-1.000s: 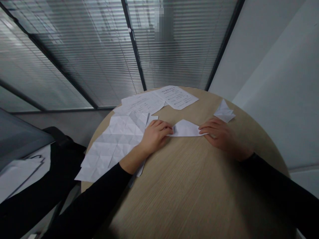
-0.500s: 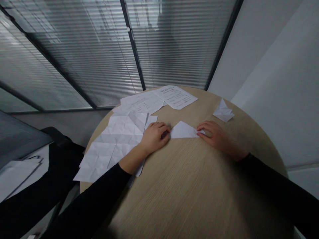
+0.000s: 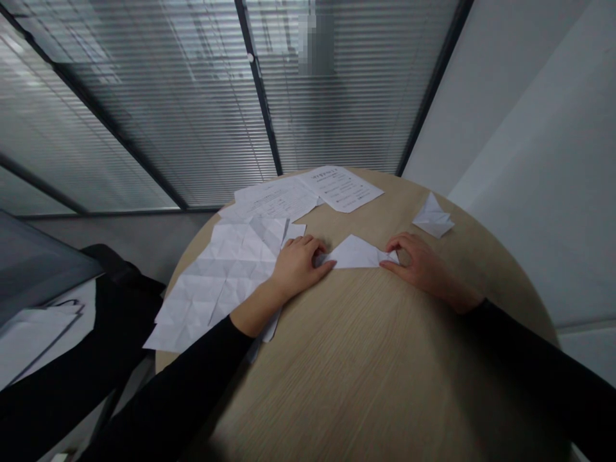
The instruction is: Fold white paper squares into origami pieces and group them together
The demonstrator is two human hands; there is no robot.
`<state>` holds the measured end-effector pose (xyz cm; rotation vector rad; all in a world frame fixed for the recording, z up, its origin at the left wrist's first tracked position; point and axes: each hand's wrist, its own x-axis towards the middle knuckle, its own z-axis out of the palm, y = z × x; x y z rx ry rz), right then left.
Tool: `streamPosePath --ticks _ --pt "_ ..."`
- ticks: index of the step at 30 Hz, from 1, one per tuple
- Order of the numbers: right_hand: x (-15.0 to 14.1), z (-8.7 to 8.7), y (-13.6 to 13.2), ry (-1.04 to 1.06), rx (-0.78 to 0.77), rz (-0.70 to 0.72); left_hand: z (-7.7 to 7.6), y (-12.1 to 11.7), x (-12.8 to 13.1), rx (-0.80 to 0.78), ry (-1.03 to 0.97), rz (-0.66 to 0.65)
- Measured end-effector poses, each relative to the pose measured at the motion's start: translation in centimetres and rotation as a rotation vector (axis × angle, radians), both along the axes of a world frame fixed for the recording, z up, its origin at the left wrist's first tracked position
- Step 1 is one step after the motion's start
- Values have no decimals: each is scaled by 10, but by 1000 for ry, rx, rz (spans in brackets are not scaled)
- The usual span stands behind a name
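A folded white paper (image 3: 355, 252), roughly a low triangle with its point away from me, lies on the round wooden table (image 3: 356, 346). My left hand (image 3: 301, 260) has its thumb and fingers curled at the paper's left end, closed on that tip. At the other end, my right hand (image 3: 414, 258) pinches the right tip between thumb and fingers. Creased white sheets (image 3: 212, 289) are spread beside my left hand and partly under its forearm. Beyond my right hand stands a small folded paper shape (image 3: 434, 217) with several points.
Printed sheets (image 3: 344, 187) lie at the table's far edge, in front of a glass partition with blinds (image 3: 192, 115). A white wall (image 3: 543, 160) borders the right side. Off to the left, more papers (image 3: 43, 333) rest on something black below a grey panel.
My left thumb has stretched further right along the paper's lower edge. My right fingers have shifted slightly at the right tip. The folded paper stays in place between both hands.
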<state>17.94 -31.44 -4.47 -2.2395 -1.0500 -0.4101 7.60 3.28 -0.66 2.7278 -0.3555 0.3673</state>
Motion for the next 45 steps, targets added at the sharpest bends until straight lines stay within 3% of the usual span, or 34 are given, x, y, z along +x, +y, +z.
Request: streamPosePath --ticks 15,19,23,33,45 --pt "-14 7 4 98 59 66 -2 0 -1 -34 -7 -56" --pt "-11 7 5 130 32 154 0 -1 -1 -50 -6 -113" --pt "-7 5 4 128 26 148 3 -1 -2 -9 -33 -202" --pt "-9 9 1 10 -106 128 2 1 -1 89 -74 -258" --pt "-21 22 4 -231 -234 212 -4 2 2 231 -169 -416"
